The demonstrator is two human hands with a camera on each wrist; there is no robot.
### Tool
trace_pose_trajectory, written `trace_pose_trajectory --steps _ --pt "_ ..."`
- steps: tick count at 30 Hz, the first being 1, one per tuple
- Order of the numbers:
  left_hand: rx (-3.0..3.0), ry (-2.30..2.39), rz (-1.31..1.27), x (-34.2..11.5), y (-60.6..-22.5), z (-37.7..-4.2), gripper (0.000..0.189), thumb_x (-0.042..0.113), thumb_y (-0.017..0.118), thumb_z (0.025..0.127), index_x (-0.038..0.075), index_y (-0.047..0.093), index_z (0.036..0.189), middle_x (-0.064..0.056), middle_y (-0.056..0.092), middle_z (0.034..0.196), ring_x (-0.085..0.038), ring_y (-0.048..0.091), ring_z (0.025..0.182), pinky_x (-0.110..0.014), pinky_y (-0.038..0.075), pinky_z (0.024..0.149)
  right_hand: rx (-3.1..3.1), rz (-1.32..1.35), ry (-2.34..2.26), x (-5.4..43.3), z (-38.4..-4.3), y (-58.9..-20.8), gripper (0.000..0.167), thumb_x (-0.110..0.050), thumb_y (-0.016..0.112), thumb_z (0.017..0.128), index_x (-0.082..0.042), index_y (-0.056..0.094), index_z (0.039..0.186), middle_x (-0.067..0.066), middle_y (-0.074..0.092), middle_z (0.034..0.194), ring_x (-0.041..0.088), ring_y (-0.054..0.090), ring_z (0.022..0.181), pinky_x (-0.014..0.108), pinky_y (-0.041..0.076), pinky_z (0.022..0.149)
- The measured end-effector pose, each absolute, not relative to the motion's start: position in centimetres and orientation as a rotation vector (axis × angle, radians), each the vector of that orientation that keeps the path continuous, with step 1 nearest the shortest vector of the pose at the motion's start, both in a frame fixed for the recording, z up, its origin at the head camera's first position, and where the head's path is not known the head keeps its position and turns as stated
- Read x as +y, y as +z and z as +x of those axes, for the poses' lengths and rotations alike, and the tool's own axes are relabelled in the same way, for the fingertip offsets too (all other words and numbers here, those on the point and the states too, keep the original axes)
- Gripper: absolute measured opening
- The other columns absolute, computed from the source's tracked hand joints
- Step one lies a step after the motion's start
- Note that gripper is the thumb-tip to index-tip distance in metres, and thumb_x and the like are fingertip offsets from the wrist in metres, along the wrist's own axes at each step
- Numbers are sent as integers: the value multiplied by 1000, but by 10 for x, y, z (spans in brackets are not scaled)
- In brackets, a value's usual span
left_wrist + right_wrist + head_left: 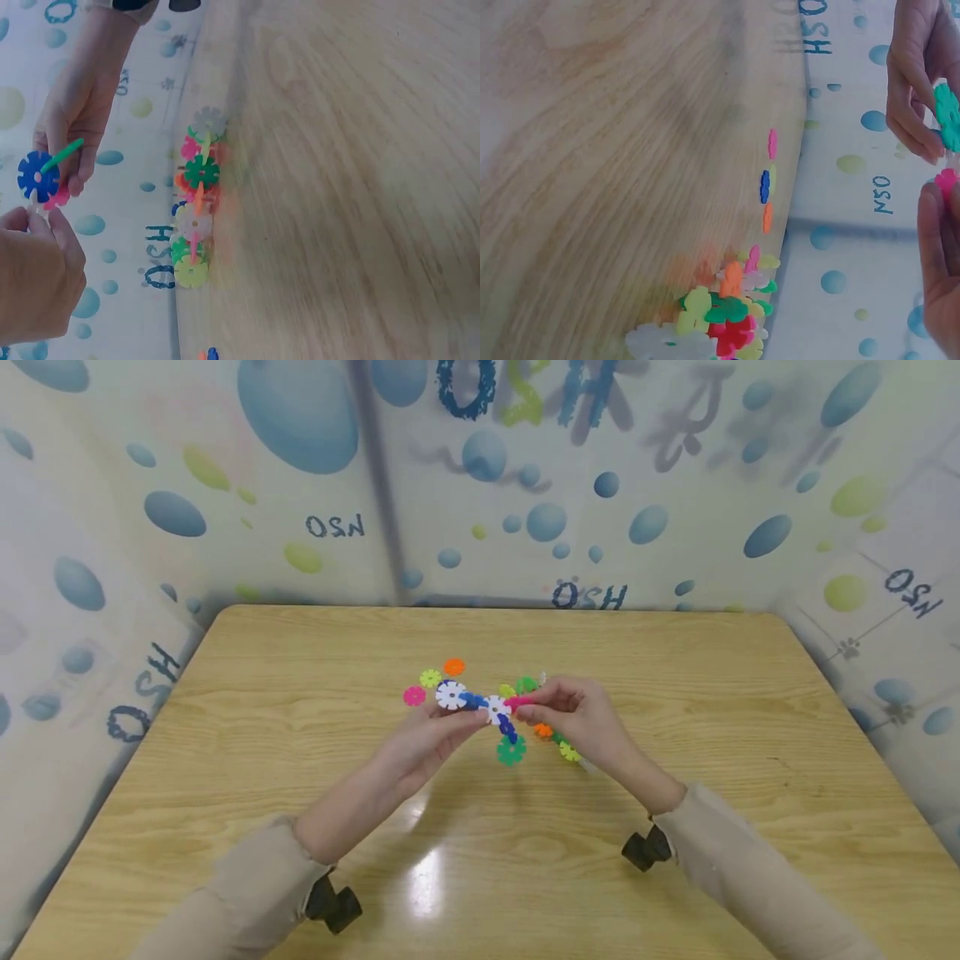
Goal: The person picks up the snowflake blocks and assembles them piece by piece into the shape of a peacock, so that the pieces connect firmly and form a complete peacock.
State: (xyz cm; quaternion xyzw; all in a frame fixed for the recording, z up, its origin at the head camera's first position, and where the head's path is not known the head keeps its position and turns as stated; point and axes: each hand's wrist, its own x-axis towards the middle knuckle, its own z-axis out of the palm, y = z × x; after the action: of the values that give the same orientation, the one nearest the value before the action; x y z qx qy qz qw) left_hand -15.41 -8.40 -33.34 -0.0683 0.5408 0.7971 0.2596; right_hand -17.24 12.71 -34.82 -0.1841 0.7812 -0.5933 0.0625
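Both hands are raised above the table, joined by a small build of slotted snowflake discs. My left hand (427,743) pinches the build's central white disc (495,710) between thumb and fingers. Opposite it, my right hand (588,718) pinches a pink disc (519,701), its edge against the white one. A blue disc (473,700) links the centre to another white disc (452,695) on the left. Toward me, a dark blue disc (507,729) carries a green disc (512,750). In the right wrist view, the fingers partly hide the pink disc (946,182).
Loose pink (414,696), yellow (431,678) and orange (453,667) discs lie on the table (300,668) behind my left hand. A multicoloured cluster of discs (727,307) lies behind my right hand. A patterned wall (480,527) borders the table's far edge.
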Motion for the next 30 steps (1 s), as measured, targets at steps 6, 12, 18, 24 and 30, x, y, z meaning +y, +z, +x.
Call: trace_pose_trajectory --steps 6,12,18,24,30 --pt "1573 2094 -112 -76 -333 -157 8 3 53 90 3 54 98 2 65 81 -7 64 77 -22 54 78 2399 -566 -1817 130 -170 -351 14 -9 66 82 1 66 91 17 69 89 16 69 79 26 56 68" --pt "1557 2046 -57 -71 -330 -167 8 0 52 90 0 56 96 2 65 79 -7 64 73 -20 53 78 2340 -770 -1780 142 -178 -344 10 0 63 81 4 66 91 21 68 90 6 62 61 20 51 56" --pt "1574 1962 -19 -69 -333 -170 10 -1 52 89 -3 54 99 1 63 80 -7 63 74 -23 52 83 2392 -967 -1639 151 -183 -342 8 2 66 78 1 68 86 17 68 83 5 54 52 20 42 45" --pt "1580 1981 -66 -62 -343 -176 17 1 51 91 -6 52 106 1 63 84 -7 64 79 -21 51 85 2430 -708 -1518 154 -191 -344 11 -5 65 81 -1 66 92 16 69 91 17 67 75 31 56 64" --pt "1547 2005 -171 -50 -355 -189 19 2 51 91 -6 52 108 0 64 81 -6 64 77 -21 50 86 2452 -591 -1439 164 -204 -354 19 -8 64 83 -1 64 101 16 68 98 32 66 89 41 54 78"
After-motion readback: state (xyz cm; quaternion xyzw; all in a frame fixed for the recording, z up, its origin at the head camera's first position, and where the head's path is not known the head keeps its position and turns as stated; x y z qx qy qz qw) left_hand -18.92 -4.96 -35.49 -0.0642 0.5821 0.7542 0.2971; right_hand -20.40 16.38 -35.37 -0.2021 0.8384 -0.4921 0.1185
